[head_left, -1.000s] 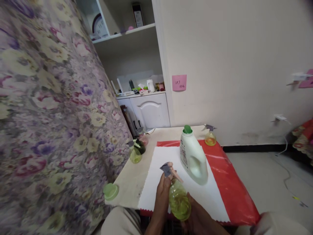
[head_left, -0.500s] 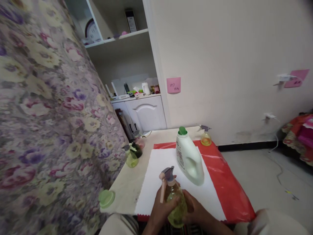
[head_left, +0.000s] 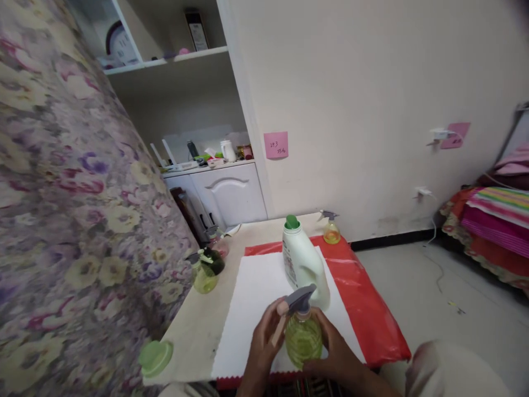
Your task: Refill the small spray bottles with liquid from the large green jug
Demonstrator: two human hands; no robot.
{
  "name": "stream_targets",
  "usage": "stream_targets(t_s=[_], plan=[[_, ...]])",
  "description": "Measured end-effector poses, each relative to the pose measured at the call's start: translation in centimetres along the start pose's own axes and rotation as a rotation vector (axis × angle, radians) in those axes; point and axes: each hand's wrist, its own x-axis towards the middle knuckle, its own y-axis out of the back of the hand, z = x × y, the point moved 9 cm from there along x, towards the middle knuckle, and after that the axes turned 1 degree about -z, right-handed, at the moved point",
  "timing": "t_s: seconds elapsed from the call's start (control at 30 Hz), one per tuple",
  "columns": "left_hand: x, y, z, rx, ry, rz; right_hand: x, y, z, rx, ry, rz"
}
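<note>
One table (head_left: 190, 336), bearing a white sheet (head_left: 243, 309) and, upright on that, one pale green jug (head_left: 301, 251), we entered as unchanged. Two hands came next: left hand (head_left: 262, 336), curled part-closed on the upper portion of the yellow-green spray bottle (head_left: 303, 343), and right hand (head_left: 336, 353), wrapped about its body, the bottle nearly upright between them before the jug. Last, the pink trigger (head_left: 279, 331) had swung from right to left of the neck, so we judged the bottle turned in hand, not released.
</note>
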Motion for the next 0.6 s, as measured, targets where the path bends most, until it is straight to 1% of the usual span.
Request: stream_targets(t_s=[0.1, 0.13, 0.2, 0.27, 0.37, 0.4, 0.43, 0.53, 0.6], plan=[[0.6, 3.1, -1.1, 0.057, 0.03, 0.194, -0.1, 1.7, -0.8, -0.076, 0.012, 0.055], [0.8, 4.0, -1.5, 0.078, 0.038, 0.24, -0.1, 2.2, -1.2, -0.084, 0.03, 0.065], [1.2, 5.3, -2.8, 0.125, 0.063, 0.275, 0.2, 3.5, -2.3, -0.085, 0.075, 0.1], [1.8, 6.1, -4.6, 0.184, 0.1, 0.248, 0.7, 5.7, -3.5, -0.09, 0.119, 0.183], [2.2, 7.1, -7.2, 0.324, 0.133, 0.203, 1.9, 10.8, -5.6, -0.133, 0.204, 0.371], [2.3, 7.3, -8.0, 0.379, 0.138, 0.194, 2.3, 12.9, -6.2, -0.159, 0.224, 0.449], [2.3, 7.5, -8.8, 0.426, 0.138, 0.187, 2.7, 15.3, -6.4, -0.199, 0.209, 0.548], [2.1, 8.2, -10.4, 0.502, 0.11, 0.226, 4.5, 21.5, -6.5, -0.262, 0.183, 0.703], [2.0, 8.5, -11.2, 0.519, 0.091, 0.253, 5.7, 25.0, -5.8, -0.292, 0.167, 0.787]])
